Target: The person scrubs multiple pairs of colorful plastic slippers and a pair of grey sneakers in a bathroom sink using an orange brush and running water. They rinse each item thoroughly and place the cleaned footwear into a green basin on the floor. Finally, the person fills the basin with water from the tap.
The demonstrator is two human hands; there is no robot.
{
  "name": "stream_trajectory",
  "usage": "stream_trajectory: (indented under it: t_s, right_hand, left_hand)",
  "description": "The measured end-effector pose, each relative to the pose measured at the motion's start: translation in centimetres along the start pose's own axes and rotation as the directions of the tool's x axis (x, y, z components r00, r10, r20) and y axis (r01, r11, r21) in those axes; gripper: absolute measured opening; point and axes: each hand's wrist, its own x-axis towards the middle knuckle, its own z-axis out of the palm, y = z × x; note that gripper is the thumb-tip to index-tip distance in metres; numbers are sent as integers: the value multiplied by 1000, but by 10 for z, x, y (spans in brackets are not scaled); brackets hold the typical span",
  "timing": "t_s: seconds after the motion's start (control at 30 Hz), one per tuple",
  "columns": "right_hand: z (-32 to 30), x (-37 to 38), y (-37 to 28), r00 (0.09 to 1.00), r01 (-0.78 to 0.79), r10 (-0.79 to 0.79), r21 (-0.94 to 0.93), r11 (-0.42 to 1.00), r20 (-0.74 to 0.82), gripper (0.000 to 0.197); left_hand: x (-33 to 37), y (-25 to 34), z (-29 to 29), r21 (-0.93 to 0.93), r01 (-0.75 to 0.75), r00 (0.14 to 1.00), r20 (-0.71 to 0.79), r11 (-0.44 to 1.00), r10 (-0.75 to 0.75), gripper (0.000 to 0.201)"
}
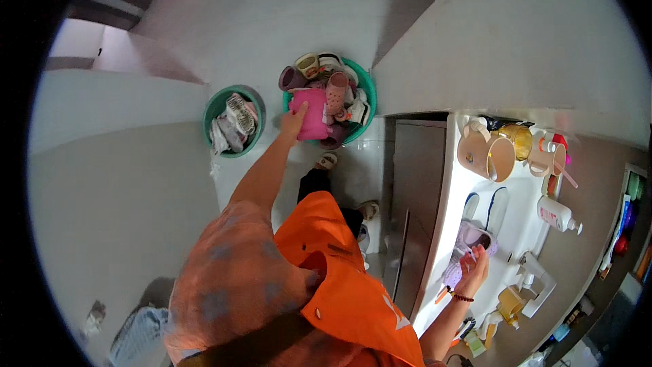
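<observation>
The left hand [295, 121] grips a pink item [312, 119] near the green basin's [369, 85] left edge, while the right hand [473, 272] (fingers bent, grip unclear) meets a lilac shoe [467, 236].

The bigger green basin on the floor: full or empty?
Full: the basin is heaped with shoes, some overhanging its rim.

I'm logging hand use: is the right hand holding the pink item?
No: the left hand holds the pink item; the right hand is over the sink.
</observation>
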Motion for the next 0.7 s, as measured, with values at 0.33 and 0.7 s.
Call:
stream_trajectory:
  t_s: [0.33,0.7]
  right_hand:
    - [-21,-7,26,988,-89,84,-31,996,-128,37]
    - [-104,1,81,982,-29,42,73,997,-182,31]
  left_hand:
    - [59,-44,9,368,-41,985,170,929,-24,77]
    - [-25,-59,35,424,-166,959,279,890,46,45]
